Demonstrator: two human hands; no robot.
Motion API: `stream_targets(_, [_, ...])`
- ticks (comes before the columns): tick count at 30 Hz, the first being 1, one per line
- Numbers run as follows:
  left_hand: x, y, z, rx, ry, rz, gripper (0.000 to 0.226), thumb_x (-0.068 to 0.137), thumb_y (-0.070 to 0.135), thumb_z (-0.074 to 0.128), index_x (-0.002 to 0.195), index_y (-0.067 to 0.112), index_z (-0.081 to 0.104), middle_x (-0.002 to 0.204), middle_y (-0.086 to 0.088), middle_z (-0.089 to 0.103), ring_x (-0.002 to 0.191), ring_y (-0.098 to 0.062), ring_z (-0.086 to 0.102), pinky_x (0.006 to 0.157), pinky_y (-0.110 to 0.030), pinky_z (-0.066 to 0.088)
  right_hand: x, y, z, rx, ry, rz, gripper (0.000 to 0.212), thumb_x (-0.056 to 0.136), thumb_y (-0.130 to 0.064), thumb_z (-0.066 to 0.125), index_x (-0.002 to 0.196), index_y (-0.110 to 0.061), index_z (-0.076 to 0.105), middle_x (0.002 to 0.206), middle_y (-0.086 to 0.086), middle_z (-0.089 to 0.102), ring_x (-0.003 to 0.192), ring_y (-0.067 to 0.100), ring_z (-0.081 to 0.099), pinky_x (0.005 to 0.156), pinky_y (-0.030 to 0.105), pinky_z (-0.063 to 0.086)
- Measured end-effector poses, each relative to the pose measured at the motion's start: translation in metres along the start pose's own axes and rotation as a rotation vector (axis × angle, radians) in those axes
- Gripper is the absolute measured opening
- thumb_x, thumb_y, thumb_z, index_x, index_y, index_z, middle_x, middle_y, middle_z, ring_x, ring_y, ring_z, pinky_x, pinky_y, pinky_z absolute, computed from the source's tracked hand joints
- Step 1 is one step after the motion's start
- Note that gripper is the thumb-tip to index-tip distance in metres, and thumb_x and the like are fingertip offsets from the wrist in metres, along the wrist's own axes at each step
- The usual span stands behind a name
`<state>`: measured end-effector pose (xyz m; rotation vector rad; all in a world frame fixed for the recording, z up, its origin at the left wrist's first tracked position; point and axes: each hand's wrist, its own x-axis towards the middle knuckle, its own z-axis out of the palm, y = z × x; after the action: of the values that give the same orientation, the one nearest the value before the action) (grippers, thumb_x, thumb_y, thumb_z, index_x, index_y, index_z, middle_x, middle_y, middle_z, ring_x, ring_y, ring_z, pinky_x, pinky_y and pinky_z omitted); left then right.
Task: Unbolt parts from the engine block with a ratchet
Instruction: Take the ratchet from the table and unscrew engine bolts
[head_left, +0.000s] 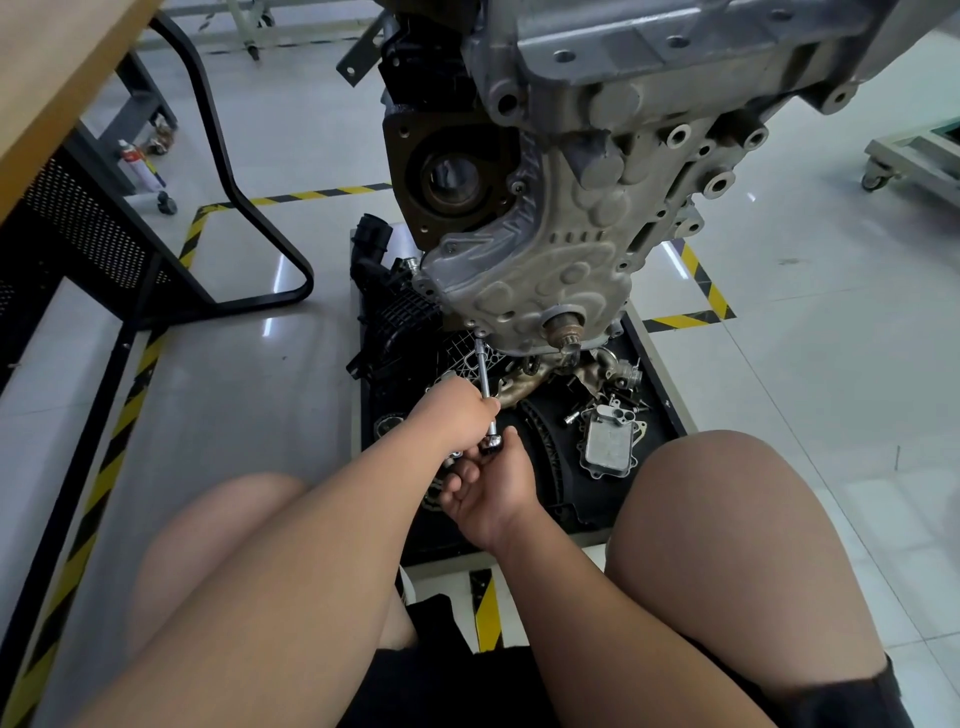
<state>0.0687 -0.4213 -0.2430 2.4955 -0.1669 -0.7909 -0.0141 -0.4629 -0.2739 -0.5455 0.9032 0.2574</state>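
Two hands are on the tool, just below the engine block (571, 156), which stands high above a black tray (660, 415). On my monitor I see the left hand (457, 410) clenched around the lower part of the extension bar (483, 371). The bar goes up, a little tilted, and its socket (479, 344) sits on a bolt at the bottom-left corner of the block's grey timing cover (530, 270).

The right hand (491, 488) is under the left one, palm turned up. Its thumb lies beside the head of the ratchet (491, 444) and its fingers are curled. The handle is mostly hidden inside this hand, so I think the fingers grasp it, but I see only a small shiny piece of it.

On the same cover, to the right of the socket, the crankshaft end (563, 327) sticks out. Under the block the tray holds loose parts. A black plastic intake manifold (395, 317) leans at the left side of the block. A brownish exhaust manifold (540, 384) lies directly beneath the block. An aluminium oil cooler (610, 439) lies flat to the lower right of the block, with small bolts near it. The bare knees of the person are on both sides of the tray, nearest to the camera.
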Motion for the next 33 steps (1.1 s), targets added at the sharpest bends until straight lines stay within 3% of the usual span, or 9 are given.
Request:
stream_targets(3, [0.000,-0.001,0.000,0.007,0.010,0.004,0.033,0.096,0.035,0.051,0.092,0.008,0.069,0.064,-0.005,0.065,0.063,-0.021,0.062,0.062,-0.030,0.047,0.002,0.001,-0.001,-0.047,0.017,-0.051,0.058,0.100,-0.059,0.029,0.067,-0.016,0.051,0.049,-0.001,0.041,0.041,0.014,0.041,0.053,0.025,0.037])
stream_targets(5, [0.001,-0.001,0.000,0.019,0.018,0.011,0.033,0.096,0.035,0.051,0.094,0.007,0.070,0.070,-0.005,0.066,0.067,-0.021,0.063,0.058,-0.028,0.045,0.003,0.003,-0.003,-0.106,0.031,-0.104,0.055,0.101,-0.055,0.031,0.072,-0.015,0.055,0.051,-0.001,0.046,0.042,0.014,0.044,0.052,0.024,0.040])
stream_targets(9, [0.001,0.000,0.000,0.055,0.032,0.012,0.034,0.096,0.035,0.051,0.094,0.007,0.070,0.065,-0.001,0.060,0.059,-0.016,0.055,0.049,-0.026,0.035,0.006,0.005,-0.006,-0.203,0.079,-0.219,0.049,0.103,-0.048,0.034,0.081,-0.012,0.059,0.052,-0.002,0.052,0.040,0.012,0.045,0.046,0.021,0.040])
stream_targets(16, [0.002,0.002,0.001,0.068,0.033,-0.006,0.034,0.095,0.036,0.052,0.103,0.006,0.066,0.073,-0.003,0.059,0.062,-0.016,0.053,0.049,-0.027,0.034,0.007,0.009,-0.009,-0.253,0.183,-0.385,0.037,0.100,-0.040,0.047,0.083,-0.010,0.061,0.055,-0.003,0.058,0.038,0.008,0.049,0.048,0.025,0.044])
stream_targets(20, [0.001,0.003,0.001,0.075,0.031,0.004,0.032,0.095,0.033,0.052,0.096,0.005,0.068,0.065,-0.001,0.053,0.060,-0.017,0.050,0.048,-0.027,0.032,0.007,0.010,-0.009,-0.253,0.209,-0.426,0.035,0.098,-0.039,0.052,0.081,-0.010,0.059,0.063,-0.001,0.062,0.040,0.007,0.052,0.054,0.029,0.046])
stream_targets(26, [-0.001,0.004,0.000,0.055,0.015,0.008,0.030,0.095,0.032,0.052,0.096,0.007,0.069,0.073,-0.004,0.060,0.069,-0.021,0.057,0.054,-0.027,0.037,0.009,0.011,-0.010,-0.264,0.220,-0.469,0.033,0.097,-0.039,0.055,0.080,-0.010,0.059,0.062,-0.003,0.065,0.041,0.007,0.054,0.059,0.031,0.047])
stream_targets(33, [-0.003,0.004,0.000,-0.002,-0.029,0.021,0.036,0.096,0.033,0.052,0.064,0.017,0.053,0.052,0.002,0.048,0.046,-0.014,0.043,0.046,-0.025,0.029,0.013,0.006,-0.012,-0.220,0.177,-0.352,0.053,0.102,-0.048,0.036,0.083,-0.009,0.068,0.056,0.003,0.065,0.040,0.013,0.051,0.052,0.027,0.048])
